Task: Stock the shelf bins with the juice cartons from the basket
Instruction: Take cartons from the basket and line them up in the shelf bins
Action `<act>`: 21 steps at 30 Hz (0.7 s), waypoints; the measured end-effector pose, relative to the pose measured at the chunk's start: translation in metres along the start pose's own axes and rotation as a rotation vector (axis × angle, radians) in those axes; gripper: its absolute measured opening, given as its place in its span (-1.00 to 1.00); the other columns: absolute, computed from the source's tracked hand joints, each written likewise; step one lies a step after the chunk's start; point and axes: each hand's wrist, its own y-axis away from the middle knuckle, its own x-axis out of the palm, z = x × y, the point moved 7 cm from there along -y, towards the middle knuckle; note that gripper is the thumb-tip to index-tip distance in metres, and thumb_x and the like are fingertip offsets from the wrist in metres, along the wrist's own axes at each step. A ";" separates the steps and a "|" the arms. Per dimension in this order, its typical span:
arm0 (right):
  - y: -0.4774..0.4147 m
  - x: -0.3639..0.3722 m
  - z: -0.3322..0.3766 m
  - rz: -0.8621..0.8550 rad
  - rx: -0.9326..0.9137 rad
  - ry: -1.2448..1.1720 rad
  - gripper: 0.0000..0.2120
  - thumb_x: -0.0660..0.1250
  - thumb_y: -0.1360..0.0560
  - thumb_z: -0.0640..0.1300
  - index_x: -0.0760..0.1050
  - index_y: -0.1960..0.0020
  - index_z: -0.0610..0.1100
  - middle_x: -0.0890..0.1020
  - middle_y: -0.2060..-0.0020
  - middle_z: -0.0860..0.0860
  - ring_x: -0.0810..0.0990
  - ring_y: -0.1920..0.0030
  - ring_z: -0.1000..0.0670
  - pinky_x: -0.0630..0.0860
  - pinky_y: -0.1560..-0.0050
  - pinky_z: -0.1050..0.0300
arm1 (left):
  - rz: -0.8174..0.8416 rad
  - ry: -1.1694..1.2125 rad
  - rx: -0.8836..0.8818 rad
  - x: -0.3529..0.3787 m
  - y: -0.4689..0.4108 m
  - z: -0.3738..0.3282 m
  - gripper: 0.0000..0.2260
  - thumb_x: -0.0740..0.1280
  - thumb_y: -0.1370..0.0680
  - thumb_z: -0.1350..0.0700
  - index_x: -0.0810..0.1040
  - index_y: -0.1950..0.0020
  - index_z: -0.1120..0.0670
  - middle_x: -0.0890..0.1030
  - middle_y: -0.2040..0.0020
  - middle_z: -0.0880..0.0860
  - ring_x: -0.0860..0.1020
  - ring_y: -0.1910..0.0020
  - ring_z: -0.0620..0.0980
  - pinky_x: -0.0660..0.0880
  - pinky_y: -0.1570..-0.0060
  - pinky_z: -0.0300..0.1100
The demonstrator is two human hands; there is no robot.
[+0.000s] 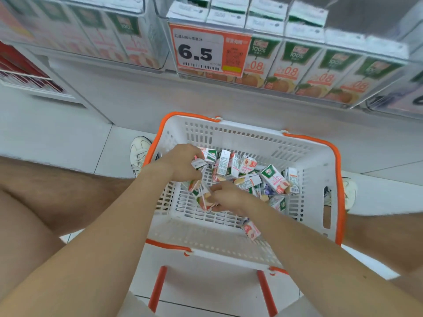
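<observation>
I see both in the basket (pixel 251 143): left hand (pixel 180 162) grip closed on juice cartons (pixel 202 160), right hand (pixel 225 196) grip likewise (more loose in basket).

White tile floor (pixel 57 138); white shelving base (pixel 137 97); orange price tag (pixel 209 51); bright light.

The fingertips of the left hand (pixel 180 163) are buried among the juice cartons (pixel 231 165), so how many it grips is not clear. The right hand (pixel 225 197) covers most of a pink carton (pixel 202 200), perhaps a peach one. The right forearm hides half of another carton (pixel 250 231). The shelf bins (pixel 343 45) are blurred and cut by the top edge. The small print on the price tag (pixel 199 51) is unreadable. The basket handles (pixel 158 289) run out at the lower edge.
</observation>
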 end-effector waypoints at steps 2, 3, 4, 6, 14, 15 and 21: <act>0.023 -0.020 0.015 -0.001 -0.015 -0.182 -0.90 0.42 -0.53 -0.27 0.52 0.00 -0.26 0.55 0.06 -0.10 0.62 0.14 -0.04 0.67 0.01 0.02 | -0.043 0.086 0.010 -0.016 0.009 -0.014 -0.66 0.54 -0.47 0.13 0.68 -0.24 0.04 0.63 -0.18 0.02 0.61 -0.18 0.07 0.59 -0.21 0.02; 0.034 -0.030 0.021 -0.017 -0.035 -0.220 -0.90 0.41 -0.48 -0.25 0.51 0.07 -0.26 0.50 0.16 -0.11 0.56 0.27 -0.04 0.62 0.12 0.01 | -0.074 0.128 0.013 -0.026 0.015 -0.019 -0.74 0.55 -0.45 0.11 0.71 -0.12 0.05 0.68 -0.08 0.06 0.65 -0.09 0.10 0.63 -0.15 0.06; 0.045 -0.040 0.025 -0.054 -0.044 -0.223 -0.90 0.38 -0.45 -0.23 0.48 0.12 -0.24 0.45 0.21 -0.11 0.49 0.33 -0.04 0.57 0.19 0.02 | -0.098 0.166 0.019 -0.036 0.020 -0.024 -0.78 0.56 -0.42 0.07 0.72 -0.03 0.05 0.70 0.00 0.11 0.68 -0.02 0.13 0.65 -0.09 0.10; 0.066 -0.054 0.033 -0.140 -0.066 -0.181 -0.90 0.29 -0.47 -0.26 0.40 0.20 -0.17 0.40 0.26 -0.08 0.43 0.35 -0.03 0.56 0.20 0.02 | -0.110 0.253 0.037 -0.054 0.029 -0.035 -0.72 0.62 -0.36 -0.02 0.71 0.00 0.04 0.70 0.05 0.19 0.71 0.11 0.15 0.69 0.03 0.15; 0.146 -0.083 0.066 -0.338 -0.217 -0.292 -0.33 0.30 -0.47 0.49 0.50 -0.30 -0.02 0.58 0.02 -0.01 0.60 0.20 -0.07 0.54 0.19 0.03 | -0.182 0.242 0.158 -0.105 0.091 -0.098 -0.53 0.67 -0.34 -0.16 0.63 -0.09 0.04 0.46 0.32 -0.10 0.40 0.41 -0.11 0.42 0.34 -0.14; 0.160 -0.080 0.076 -0.286 -0.286 -0.261 -0.22 0.42 -0.38 0.51 0.49 -0.36 -0.01 0.61 -0.06 0.04 0.65 0.09 -0.05 0.57 0.16 0.03 | -0.209 0.260 0.180 -0.109 0.097 -0.105 -0.54 0.66 -0.36 -0.16 0.63 -0.07 0.07 0.55 0.33 -0.13 0.48 0.42 -0.12 0.50 0.32 -0.17; 0.236 -0.084 0.132 -0.273 -0.600 -0.141 -0.50 0.68 -0.39 -0.04 0.57 -0.23 -0.13 0.73 -0.08 -0.13 0.74 0.02 -0.03 0.67 -0.03 0.06 | -0.398 0.369 0.273 -0.134 0.128 -0.141 -0.60 0.45 -0.53 -0.32 0.61 -0.04 0.01 0.71 0.10 0.08 0.68 0.32 0.03 0.65 0.27 0.01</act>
